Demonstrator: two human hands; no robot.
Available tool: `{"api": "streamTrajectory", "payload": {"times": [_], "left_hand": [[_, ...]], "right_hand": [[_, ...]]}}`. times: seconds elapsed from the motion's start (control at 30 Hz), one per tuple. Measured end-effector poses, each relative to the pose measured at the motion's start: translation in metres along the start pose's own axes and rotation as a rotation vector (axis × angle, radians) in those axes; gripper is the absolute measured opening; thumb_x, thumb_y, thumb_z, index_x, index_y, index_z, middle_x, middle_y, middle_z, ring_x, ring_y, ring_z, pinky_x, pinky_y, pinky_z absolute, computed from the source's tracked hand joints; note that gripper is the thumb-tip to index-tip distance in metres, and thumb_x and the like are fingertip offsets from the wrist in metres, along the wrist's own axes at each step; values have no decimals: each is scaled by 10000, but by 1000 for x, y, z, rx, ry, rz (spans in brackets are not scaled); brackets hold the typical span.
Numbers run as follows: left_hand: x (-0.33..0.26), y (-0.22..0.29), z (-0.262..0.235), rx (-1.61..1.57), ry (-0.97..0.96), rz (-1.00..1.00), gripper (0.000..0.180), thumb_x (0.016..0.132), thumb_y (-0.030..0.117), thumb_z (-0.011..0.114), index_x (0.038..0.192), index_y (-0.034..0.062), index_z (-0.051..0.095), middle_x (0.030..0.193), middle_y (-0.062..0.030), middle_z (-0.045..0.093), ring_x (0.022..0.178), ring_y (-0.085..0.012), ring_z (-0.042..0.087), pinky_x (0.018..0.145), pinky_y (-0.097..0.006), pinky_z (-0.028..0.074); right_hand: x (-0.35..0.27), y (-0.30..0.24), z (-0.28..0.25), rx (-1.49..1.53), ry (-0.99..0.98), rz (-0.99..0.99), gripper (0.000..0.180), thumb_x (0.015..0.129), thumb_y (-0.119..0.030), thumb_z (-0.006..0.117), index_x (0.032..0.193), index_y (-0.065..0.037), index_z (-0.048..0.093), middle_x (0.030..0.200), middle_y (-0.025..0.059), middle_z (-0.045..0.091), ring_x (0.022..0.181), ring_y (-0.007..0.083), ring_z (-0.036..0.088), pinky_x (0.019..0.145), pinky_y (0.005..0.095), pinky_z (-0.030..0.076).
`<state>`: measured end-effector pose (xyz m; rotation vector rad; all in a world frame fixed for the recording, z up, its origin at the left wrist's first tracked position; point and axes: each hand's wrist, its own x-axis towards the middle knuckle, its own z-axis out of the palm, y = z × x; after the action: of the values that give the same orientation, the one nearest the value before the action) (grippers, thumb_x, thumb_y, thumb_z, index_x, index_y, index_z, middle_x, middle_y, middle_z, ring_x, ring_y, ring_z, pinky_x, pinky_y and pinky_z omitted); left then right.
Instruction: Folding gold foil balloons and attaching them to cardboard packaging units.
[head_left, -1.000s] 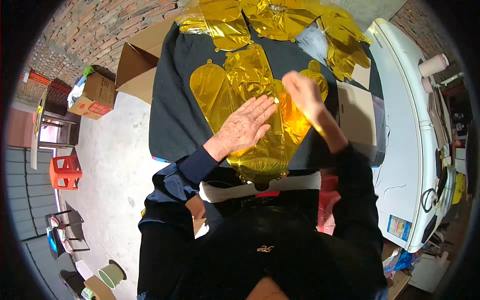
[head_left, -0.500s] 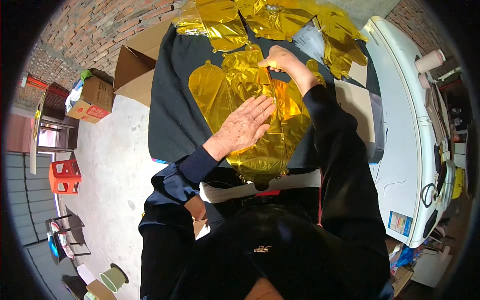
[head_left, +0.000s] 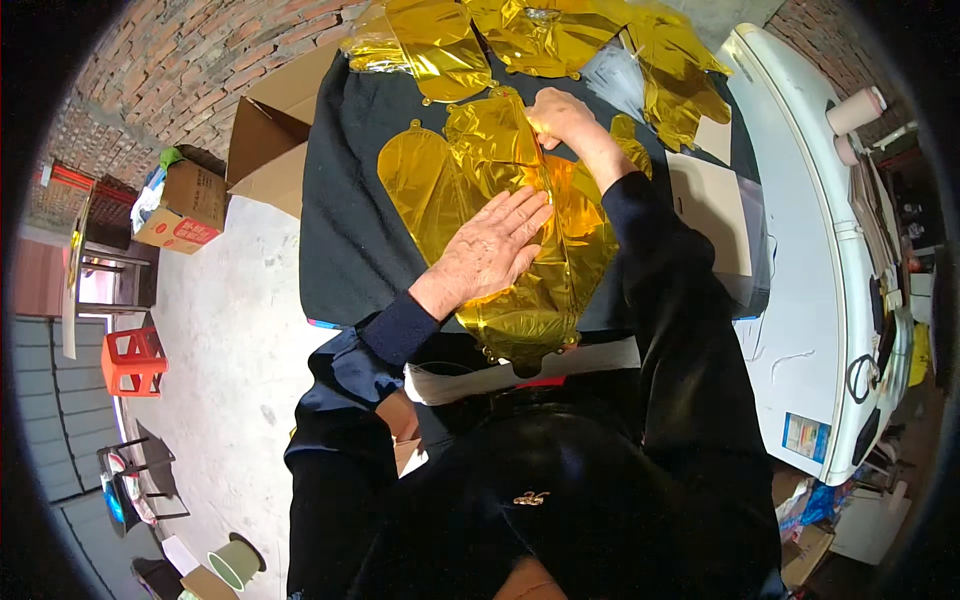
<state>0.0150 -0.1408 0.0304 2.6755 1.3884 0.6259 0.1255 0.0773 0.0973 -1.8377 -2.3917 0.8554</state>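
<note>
A black cloth-covered table [head_left: 350,220] is seen with a white chest appliance [head_left: 810,300] beside it. A flat gold foil balloon [head_left: 470,200] lies on the cloth, with more gold foil balloons [head_left: 540,35] piled at the far edge. The left hand [head_left: 490,250] is pressed flat, fingers spread, on the balloon's middle. The right hand [head_left: 560,115] is pinched shut on its top edge. Likely risk: foil is creased or torn if the edge is pulled while the middle is pinned.
</note>
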Motion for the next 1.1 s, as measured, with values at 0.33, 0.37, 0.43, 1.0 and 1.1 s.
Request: {"api": "streamTrajectory", "payload": {"times": [0.33, 0.37, 0.43, 1.0, 1.1], "left_hand": [[0, -2, 5, -29, 67, 21, 566, 1003, 275, 567, 1500, 23, 472, 1572, -148, 453, 1497, -305, 362, 1259, -450, 237], [1, -1, 5, -37, 69, 23, 562, 1004, 277, 565, 1498, 22, 476, 1570, -148, 456, 1497, -304, 362, 1259, -450, 237], [-1, -2, 5, -45, 71, 15, 559, 1005, 278, 562, 1495, 22, 480, 1567, -148, 460, 1497, -304, 363, 1259, -450, 237], [1, 1, -1, -17, 56, 22, 576, 1027, 348, 535, 1525, 72, 453, 1589, -139, 424, 1514, -320, 321, 1261, -470, 226], [2, 3, -4, -9, 64, 4, 571, 1036, 367, 524, 1522, 75, 458, 1581, -142, 434, 1507, -321, 332, 1258, -470, 235]], "right_hand": [[-1, 0, 0, 122, -32, 28, 392, 909, -323, 792, 863, 59, 717, 789, 140, 754, 611, 218, 729, 579, 353, 577], [-1, 2, 0, 116, -28, 30, 392, 909, -323, 792, 863, 59, 717, 789, 140, 754, 611, 218, 729, 579, 353, 577], [0, 0, 4, 241, -25, 41, 386, 875, -306, 829, 823, 57, 707, 747, 118, 733, 578, 196, 697, 539, 352, 553], [15, 26, -1, 286, -131, -34, 400, 833, -340, 865, 818, -4, 649, 774, 75, 674, 631, 171, 634, 482, 349, 402], [14, 35, 0, 329, -153, -60, 388, 853, -341, 847, 825, -26, 623, 771, 69, 674, 653, 178, 668, 475, 340, 387]]}}
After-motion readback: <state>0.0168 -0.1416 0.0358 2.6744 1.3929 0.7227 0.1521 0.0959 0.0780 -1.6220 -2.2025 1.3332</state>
